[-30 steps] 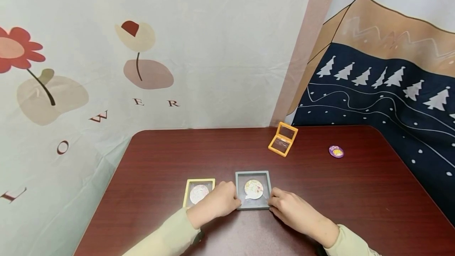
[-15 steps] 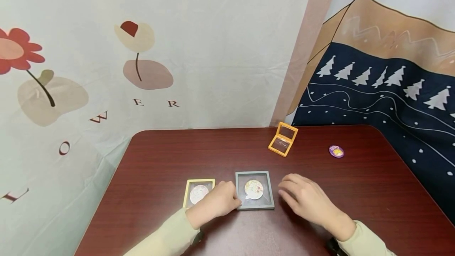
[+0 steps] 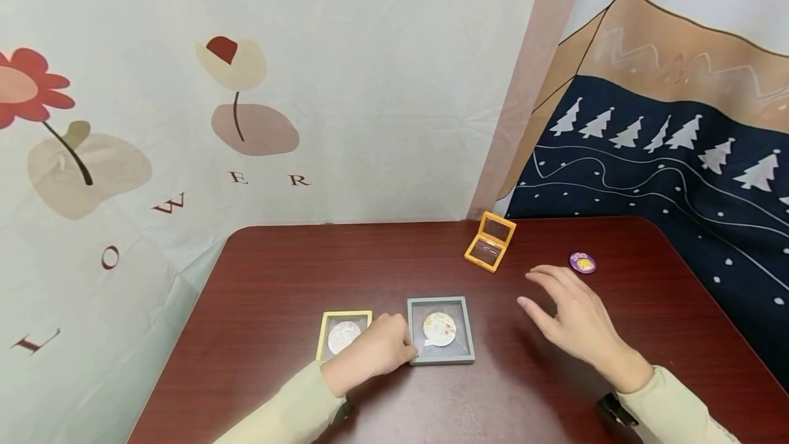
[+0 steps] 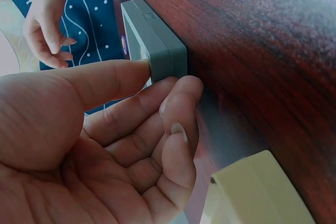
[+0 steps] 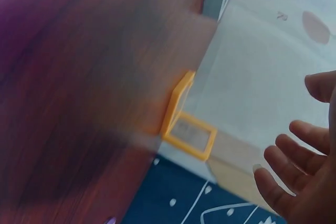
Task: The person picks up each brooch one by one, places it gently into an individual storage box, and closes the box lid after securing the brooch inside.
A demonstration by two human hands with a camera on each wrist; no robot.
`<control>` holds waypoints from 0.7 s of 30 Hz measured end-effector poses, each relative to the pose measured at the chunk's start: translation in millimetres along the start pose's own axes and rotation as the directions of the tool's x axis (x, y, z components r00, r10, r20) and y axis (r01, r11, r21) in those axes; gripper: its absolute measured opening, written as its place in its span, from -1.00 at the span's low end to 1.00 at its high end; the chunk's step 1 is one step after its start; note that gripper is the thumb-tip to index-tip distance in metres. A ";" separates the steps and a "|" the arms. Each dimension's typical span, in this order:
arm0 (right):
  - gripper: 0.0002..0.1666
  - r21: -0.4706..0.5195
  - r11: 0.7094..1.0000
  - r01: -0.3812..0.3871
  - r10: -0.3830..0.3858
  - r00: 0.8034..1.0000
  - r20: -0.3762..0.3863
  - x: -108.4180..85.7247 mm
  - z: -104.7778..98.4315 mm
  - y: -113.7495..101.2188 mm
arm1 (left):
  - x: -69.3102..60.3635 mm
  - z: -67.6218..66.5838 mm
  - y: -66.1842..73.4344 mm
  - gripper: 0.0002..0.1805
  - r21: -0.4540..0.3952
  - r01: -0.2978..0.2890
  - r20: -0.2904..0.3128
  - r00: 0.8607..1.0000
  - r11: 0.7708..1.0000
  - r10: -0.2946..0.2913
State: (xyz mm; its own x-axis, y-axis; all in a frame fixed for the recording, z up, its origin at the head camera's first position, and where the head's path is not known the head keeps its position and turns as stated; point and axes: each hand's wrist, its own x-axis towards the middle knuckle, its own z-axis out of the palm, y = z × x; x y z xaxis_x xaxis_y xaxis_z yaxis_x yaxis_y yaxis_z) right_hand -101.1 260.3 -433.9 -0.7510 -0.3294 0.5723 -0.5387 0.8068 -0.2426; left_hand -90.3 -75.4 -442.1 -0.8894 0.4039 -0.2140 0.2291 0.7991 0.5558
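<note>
Left grip (image 3: 377, 347) is pinching the gray frame (image 3: 446, 361) near its near-left corner, thumb lying on the face side, fingers curling by the outer wall. Frame is lying flat on the bench (image 3: 296, 266), just right of the yellow frame (image 3: 348, 313). A round badge (image 3: 440, 329) is showing inside, held by what's looking like clear film (image 3: 460, 346). Right grip (image 3: 576, 324) is hovering wide, holding nothing, near the purple badge (image 3: 582, 263); orange case (image 3: 491, 241) is sitting open farther back, left of that badge.

Handling guess: I'm expecting the gray frame to be light, with a stiff plastic rim. I'm treating the film as the weak spot: thin, probably slick, likely denting under a fingertip. So I'm favouring two opposite side walls and avoiding the window. A corner pinch is looking fine for steadying, but I'm rating it poor for lifting: frame could be swivelling about that corner.
</note>
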 end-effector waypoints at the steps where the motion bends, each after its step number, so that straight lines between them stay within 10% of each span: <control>1: -0.43 -0.005 1.000 -0.017 0.017 1.000 -0.001 -0.2 -1.3 3.4 | -0.1 0.0 0.1 -0.42 0.002 0.000 -0.001 1.000 1.000 0.000; 21: -0.14 -0.092 0.968 -0.235 0.244 0.963 0.112 -4.2 -10.1 69.4 | -0.3 -0.5 0.7 -0.46 0.004 -0.001 -0.005 1.000 1.000 0.001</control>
State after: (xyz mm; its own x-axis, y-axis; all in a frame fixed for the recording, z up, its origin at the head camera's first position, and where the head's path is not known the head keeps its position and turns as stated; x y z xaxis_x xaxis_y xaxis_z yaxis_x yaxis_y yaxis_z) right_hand -131.5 322.6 -445.1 -0.8976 -0.1749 0.4045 -0.3100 0.9030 -0.2975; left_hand -90.0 -75.2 -441.3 -0.8909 0.4028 -0.2097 0.2318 0.8005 0.5527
